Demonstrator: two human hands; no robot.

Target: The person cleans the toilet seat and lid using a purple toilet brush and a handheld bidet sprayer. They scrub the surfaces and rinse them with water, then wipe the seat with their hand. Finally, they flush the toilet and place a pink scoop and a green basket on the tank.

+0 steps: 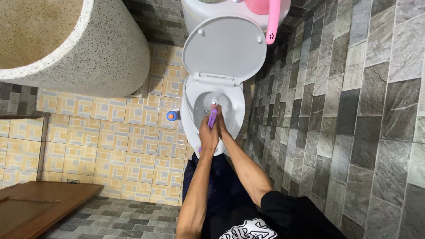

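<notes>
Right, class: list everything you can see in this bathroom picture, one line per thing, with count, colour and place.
toilet: one, white, centre, against the wall
toilet lid: one, white, raised against the tank
toilet brush: one, purple handle, reaching into the bowl
pink brush: one, pink, hanging over the tank
bottle: one, blue with orange cap, floor left of the toilet
water basin: one, speckled grey, upper left
wooden door: one, brown, lower left
left hand: one, gripping the brush handle
right hand: one, on the same handle
</notes>
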